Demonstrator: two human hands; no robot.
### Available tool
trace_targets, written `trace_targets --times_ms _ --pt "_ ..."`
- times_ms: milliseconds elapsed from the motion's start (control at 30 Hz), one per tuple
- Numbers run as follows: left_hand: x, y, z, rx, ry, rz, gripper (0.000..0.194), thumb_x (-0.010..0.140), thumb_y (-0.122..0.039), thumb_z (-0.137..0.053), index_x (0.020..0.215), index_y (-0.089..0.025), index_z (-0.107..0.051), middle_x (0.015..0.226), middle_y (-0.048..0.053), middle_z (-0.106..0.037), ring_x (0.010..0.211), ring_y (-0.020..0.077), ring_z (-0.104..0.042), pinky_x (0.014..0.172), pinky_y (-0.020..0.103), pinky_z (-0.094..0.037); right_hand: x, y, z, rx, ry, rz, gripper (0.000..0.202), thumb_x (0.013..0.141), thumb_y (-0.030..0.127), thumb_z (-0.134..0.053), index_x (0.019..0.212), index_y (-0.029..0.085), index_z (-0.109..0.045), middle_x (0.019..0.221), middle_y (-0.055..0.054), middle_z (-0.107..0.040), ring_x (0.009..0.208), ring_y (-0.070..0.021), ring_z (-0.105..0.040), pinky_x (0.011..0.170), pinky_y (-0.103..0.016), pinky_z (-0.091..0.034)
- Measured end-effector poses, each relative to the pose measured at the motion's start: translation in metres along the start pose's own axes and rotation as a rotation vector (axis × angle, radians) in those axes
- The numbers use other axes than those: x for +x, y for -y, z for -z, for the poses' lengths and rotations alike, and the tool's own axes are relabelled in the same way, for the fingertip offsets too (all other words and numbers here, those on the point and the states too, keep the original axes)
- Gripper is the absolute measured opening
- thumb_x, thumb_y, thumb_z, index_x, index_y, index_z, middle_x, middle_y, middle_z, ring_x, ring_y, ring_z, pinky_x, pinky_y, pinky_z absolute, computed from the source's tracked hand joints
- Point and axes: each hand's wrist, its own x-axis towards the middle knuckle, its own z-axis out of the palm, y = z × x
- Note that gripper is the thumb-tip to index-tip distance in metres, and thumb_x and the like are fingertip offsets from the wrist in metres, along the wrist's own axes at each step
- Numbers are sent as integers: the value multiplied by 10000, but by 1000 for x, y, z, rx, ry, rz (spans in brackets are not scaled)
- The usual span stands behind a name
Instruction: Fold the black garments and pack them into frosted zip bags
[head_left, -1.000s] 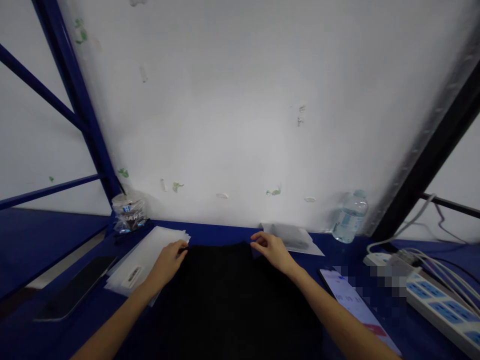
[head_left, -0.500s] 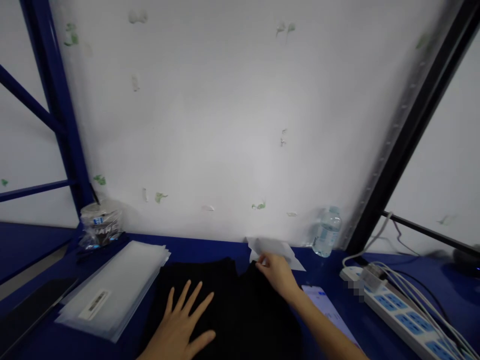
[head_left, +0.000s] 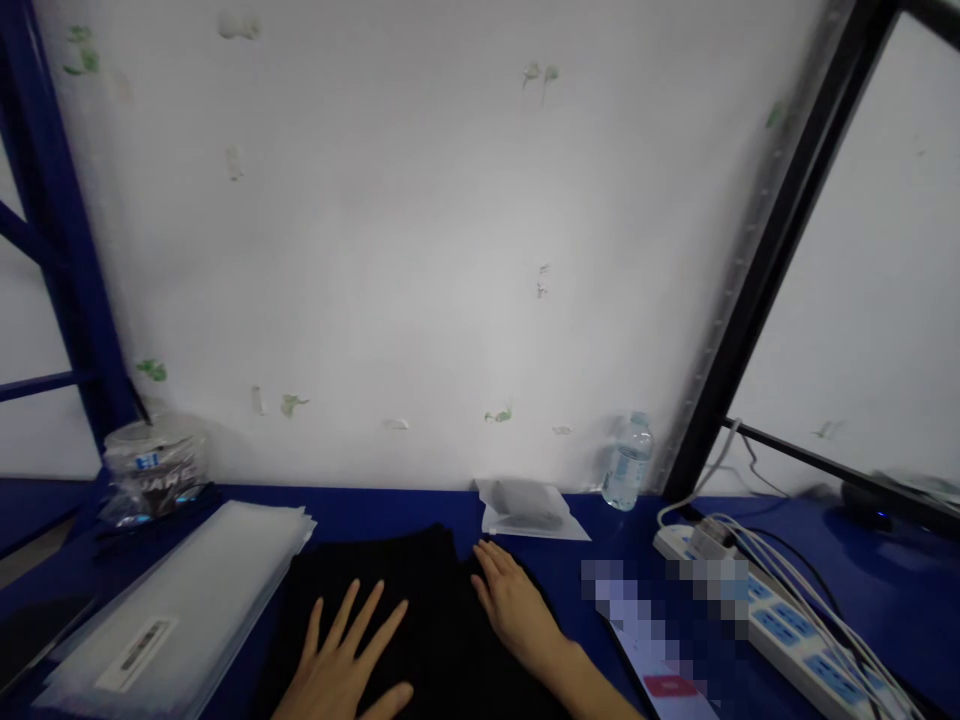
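Observation:
A black garment (head_left: 420, 640) lies spread on the blue tabletop in front of me; its exact kind does not show. My left hand (head_left: 337, 660) rests flat on its left part with the fingers spread wide. On the garment's upper right part lies my right hand (head_left: 517, 610), fingers stretched out and close together, thumb a little apart. Neither hand grips anything. A notch in the garment's far edge shows just left of my right fingertips. Beyond that hand sits a small translucent bag (head_left: 529, 508) with something grey inside.
Left of the garment is a stack of frosted plastic bags (head_left: 187, 600) with a barcode label. A plastic-wrapped tub (head_left: 154, 465) stands behind it. To the right are a phone (head_left: 660, 650), a water bottle (head_left: 628, 462) and a power strip (head_left: 780, 620) with cables. A white wall (head_left: 390, 250) closes off the back.
My right hand has let go of the garment's far edge and now lies flat on it, slightly nearer me. My left hand stays spread on the garment. The view has shifted a little.

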Motion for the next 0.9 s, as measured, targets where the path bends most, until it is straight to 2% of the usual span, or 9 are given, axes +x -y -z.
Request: trace_targets --times_ms 100,200,333,433,600,667,733,833,900 --pt "-1 -2 2 12 13 10 590 888 -607 -351 1409 -413 -155 1492 50 -221 1341 401 -213 977 715 -239 10 -6 18 522 -117 -335 306 766 259 -630 1056 164 -643 1170 -98 -637 1176 -257 -528 1078 -382 -328" --pt "-1 -2 4 9 33 16 595 890 -612 -334 1413 -408 -138 1498 47 -203 1349 394 -194 987 709 -228 18 -20 42 762 -208 -624 246 854 302 -510 967 114 -621 1009 -136 -670 996 -254 -636 956 -389 -456" --pt "0 -2 6 -6 45 12 594 893 -611 -325 1417 -413 -126 1505 44 -194 1355 391 -177 991 710 -217 22 -42 56 932 -185 -820 235 897 235 -448 913 64 -609 887 -159 -665 878 -226 -668 823 -324 -524" --pt "-1 -3 6 -28 41 17 599 893 -605 -335 1423 -406 -139 1511 47 -191 1360 391 -160 995 713 -198 30 -49 53 1021 -209 -888 266 892 290 -516 1085 116 -573 1076 -113 -614 957 -205 -614 819 -366 -514" --pt "-2 -2 10 -219 6 55 561 895 -564 -379 1413 -370 -287 1502 33 -270 1377 353 -168 1045 677 -131 54 -33 55 1100 -315 -828 317 885 332 -539 1158 171 -534 1169 -74 -565 982 -195 -586 821 -398 -505" --pt "-1 -3 20 -432 -103 154 516 900 -533 -391 1367 -315 -411 1462 40 -374 1373 312 -228 1088 609 -134 54 -13 59 1137 -330 -734 219 892 302 -517 1052 163 -575 1104 -66 -597 952 -170 -601 827 -347 -510" --pt "-3 -9 34 -779 -226 297 488 902 -538 -374 1269 -253 -524 1357 74 -515 1299 281 -395 1080 513 -274 43 15 61 1178 -292 -630 128 868 285 -534 893 176 -597 1000 -48 -637 895 -150 -625 822 -287 -516" --pt "-14 -31 54 -1436 -129 423 604 851 -661 -335 1168 -196 -554 1082 126 -667 789 250 -691 643 382 -566 15 62 55 1220 -95 -476 174 777 328 -645 850 172 -619 916 -42 -676 811 -169 -650 783 -306 -534" --pt "-26 -49 61 -1734 46 463 654 790 -720 -392 1092 -167 -569 914 117 -694 439 161 -618 353 259 -456 -5 88 45 1214 78 -377 245 778 366 -644 906 157 -637 895 -52 -687 804 -180 -656 788 -333 -532"
